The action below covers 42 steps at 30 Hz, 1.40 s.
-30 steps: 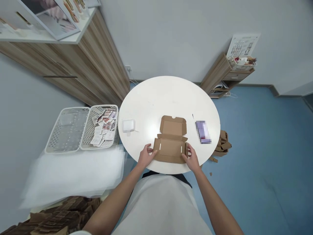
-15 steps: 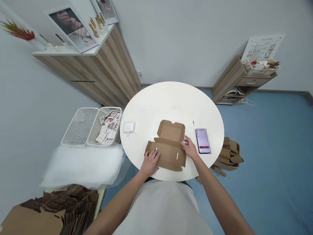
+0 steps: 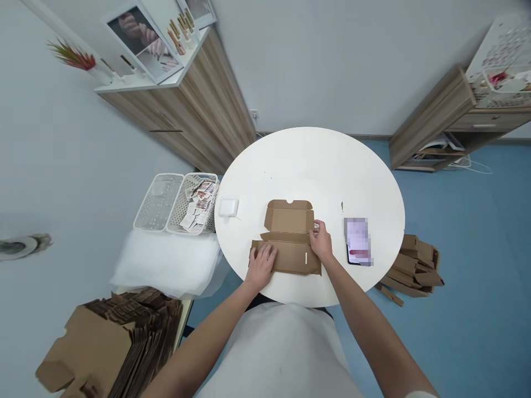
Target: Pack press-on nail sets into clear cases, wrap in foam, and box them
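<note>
A flat brown cardboard mailer box, partly folded, lies on the white round table. Its lid panel points away from me. My left hand rests on the left part of the base panel, fingers spread. At the right side, near the crease between base and lid, my right hand has its fingers bent and pinched on the cardboard edge. The near flap looks folded up along the base. To the right of that hand lies a phone with a lit, partly blurred screen.
A small white packet sits at the table's left. Beyond it are white baskets, one holding printed cards, translucent sheets and stacked cardboard blanks. Folded cardboard is on the floor at right. Wooden cabinets stand behind.
The near flap, stretched out flat toward me before, now looks raised. My right hand's fingers have closed more on the box's right edge. My view has shifted a little.
</note>
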Available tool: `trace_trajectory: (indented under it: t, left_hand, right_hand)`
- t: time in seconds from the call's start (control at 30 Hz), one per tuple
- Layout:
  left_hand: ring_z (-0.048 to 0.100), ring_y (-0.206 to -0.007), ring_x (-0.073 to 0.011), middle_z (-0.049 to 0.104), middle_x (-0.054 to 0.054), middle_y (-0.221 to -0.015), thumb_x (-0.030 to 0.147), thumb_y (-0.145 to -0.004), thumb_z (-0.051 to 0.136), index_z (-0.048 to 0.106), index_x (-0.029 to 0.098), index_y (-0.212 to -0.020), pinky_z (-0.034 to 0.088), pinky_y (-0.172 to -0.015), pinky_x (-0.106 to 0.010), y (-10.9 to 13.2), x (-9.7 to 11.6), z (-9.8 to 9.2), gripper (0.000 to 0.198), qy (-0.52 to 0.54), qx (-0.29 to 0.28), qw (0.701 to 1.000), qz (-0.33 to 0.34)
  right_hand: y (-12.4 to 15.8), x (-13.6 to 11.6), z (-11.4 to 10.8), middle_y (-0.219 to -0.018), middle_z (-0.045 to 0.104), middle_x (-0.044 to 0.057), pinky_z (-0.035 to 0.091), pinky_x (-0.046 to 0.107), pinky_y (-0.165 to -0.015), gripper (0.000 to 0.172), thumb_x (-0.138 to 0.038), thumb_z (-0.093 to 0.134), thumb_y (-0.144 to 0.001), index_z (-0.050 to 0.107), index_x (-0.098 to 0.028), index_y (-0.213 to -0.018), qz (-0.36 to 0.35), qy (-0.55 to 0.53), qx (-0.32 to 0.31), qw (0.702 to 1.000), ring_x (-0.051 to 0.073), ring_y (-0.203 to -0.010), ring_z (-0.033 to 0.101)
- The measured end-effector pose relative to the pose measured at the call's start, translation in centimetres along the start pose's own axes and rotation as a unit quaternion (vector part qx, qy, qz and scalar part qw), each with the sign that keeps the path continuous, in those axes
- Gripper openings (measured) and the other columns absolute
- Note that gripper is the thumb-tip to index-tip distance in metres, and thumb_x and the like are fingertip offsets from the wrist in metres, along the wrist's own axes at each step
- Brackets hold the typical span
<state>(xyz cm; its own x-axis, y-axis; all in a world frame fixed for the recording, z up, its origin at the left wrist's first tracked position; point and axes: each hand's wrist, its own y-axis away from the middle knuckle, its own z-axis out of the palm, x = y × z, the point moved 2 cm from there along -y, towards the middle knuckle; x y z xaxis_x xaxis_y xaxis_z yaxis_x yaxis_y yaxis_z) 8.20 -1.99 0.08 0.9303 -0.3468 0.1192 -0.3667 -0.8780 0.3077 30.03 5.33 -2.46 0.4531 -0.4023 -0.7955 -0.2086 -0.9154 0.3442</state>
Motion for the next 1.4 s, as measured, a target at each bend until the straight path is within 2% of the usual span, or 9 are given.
trace_trajectory:
  t: [0.2, 0.33, 0.43, 0.6, 0.7, 0.83, 1.0, 1.17, 1.4]
  left_hand:
    - [-0.003, -0.133, -0.0308, 0.01, -0.014, -0.145, 0.03, -0.063, 0.059, 0.012, 0.014, -0.138, 0.006, -0.102, -0.053, -1.9, -0.2, -1.1, 0.09, -0.047, 0.007, 0.999, -0.005]
    - [-0.007, -0.132, -0.0306, 0.012, -0.012, -0.145, 0.028, -0.062, 0.059, 0.01, 0.015, -0.138, 0.003, -0.102, -0.055, -3.1, -0.5, -1.5, 0.092, -0.073, -0.011, 0.997, 0.035]
    - [-0.005, -0.132, -0.0306, 0.018, -0.011, -0.144, 0.023, -0.062, 0.058, 0.014, 0.015, -0.138, 0.001, -0.102, -0.055, -3.3, -1.0, -1.4, 0.088, -0.075, -0.02, 0.995, 0.067]
    - [-0.002, -0.132, -0.0314, 0.023, -0.012, -0.142, 0.024, -0.062, 0.059, 0.017, 0.016, -0.137, 0.0, -0.102, -0.056, -2.6, -2.0, -1.5, 0.086, -0.048, -0.011, 0.994, 0.094]
    - [-0.002, -0.132, -0.031, 0.024, -0.012, -0.141, 0.019, -0.061, 0.059, 0.018, 0.016, -0.137, 0.0, -0.102, -0.055, -2.1, -2.4, -1.6, 0.086, -0.036, -0.005, 0.993, 0.108]
    - [-0.006, -0.132, -0.0329, 0.012, -0.011, -0.145, 0.022, -0.06, 0.062, 0.015, 0.019, -0.137, 0.002, -0.103, -0.053, -0.5, -3.9, -1.0, 0.09, 0.003, 0.029, 0.997, 0.068]
    - [0.019, -0.129, -0.033, 0.02, -0.019, -0.141, 0.035, -0.064, 0.062, 0.011, 0.013, -0.136, 0.024, -0.098, -0.05, 2.6, -8.5, 1.7, 0.091, 0.164, 0.066, 0.977, -0.121]
    - [0.048, -0.108, -0.0227, 0.051, -0.012, -0.116, 0.019, -0.071, 0.053, 0.037, 0.014, -0.122, 0.037, -0.092, -0.037, 2.8, -10.5, 3.2, 0.054, 0.303, 0.095, 0.946, -0.065]
    - [0.058, -0.078, -0.015, 0.06, -0.006, -0.088, 0.016, -0.068, 0.056, 0.049, 0.012, -0.111, 0.045, -0.075, -0.029, 1.5, -9.7, 3.2, 0.043, 0.415, 0.104, 0.896, -0.119]
  right_hand:
    - [1.5, -0.4, -0.4, -0.077, 0.064, 0.0, 0.043, 0.028, -0.064, 0.04, -0.026, 0.044, -0.072, 0.041, -0.023, -0.112, -0.021, 0.001, 0.011, 1.0, 0.016, -0.071, 0.06]
    - [3.2, -0.6, -0.4, -0.079, 0.064, 0.0, 0.044, 0.028, -0.064, 0.042, -0.025, 0.04, -0.074, 0.039, -0.022, -0.116, -0.017, 0.043, 0.002, 0.999, 0.016, -0.07, 0.06]
    - [4.9, -0.8, -0.4, -0.103, 0.061, 0.008, 0.043, 0.034, -0.077, 0.047, -0.028, 0.04, -0.076, 0.035, -0.02, -0.122, -0.062, 0.134, 0.013, 0.989, 0.02, -0.092, 0.057]
    - [8.5, -1.4, 0.9, -0.142, 0.023, 0.011, 0.014, 0.05, -0.102, 0.08, -0.04, 0.059, -0.065, 0.022, -0.019, -0.134, -0.234, 0.372, -0.041, 0.897, 0.029, -0.131, 0.014]
    - [9.8, -1.5, 2.7, -0.143, 0.021, 0.01, 0.003, 0.052, -0.103, 0.091, -0.036, 0.063, -0.061, 0.015, -0.02, -0.137, -0.253, 0.453, -0.107, 0.848, 0.028, -0.133, 0.007]
    - [10.2, -1.4, 4.6, -0.143, 0.02, 0.011, -0.001, 0.053, -0.102, 0.094, -0.028, 0.062, -0.062, 0.008, -0.018, -0.138, -0.214, 0.49, -0.104, 0.839, 0.028, -0.132, 0.007]
    - [10.4, -1.1, 5.3, -0.146, 0.011, 0.009, 0.005, 0.053, -0.101, 0.096, -0.027, 0.059, -0.064, -0.001, -0.019, -0.138, -0.172, 0.495, -0.114, 0.844, 0.027, -0.133, 0.001]
    - [10.7, -0.8, 5.6, -0.147, 0.001, 0.006, 0.01, 0.053, -0.1, 0.101, -0.026, 0.058, -0.064, -0.011, -0.02, -0.137, -0.14, 0.502, -0.132, 0.843, 0.025, -0.133, -0.006]
    - [10.9, -0.8, 6.3, -0.147, 0.002, 0.007, 0.012, 0.05, -0.1, 0.097, -0.017, 0.056, -0.065, -0.008, -0.021, -0.138, -0.127, 0.508, -0.132, 0.841, 0.025, -0.133, -0.002]
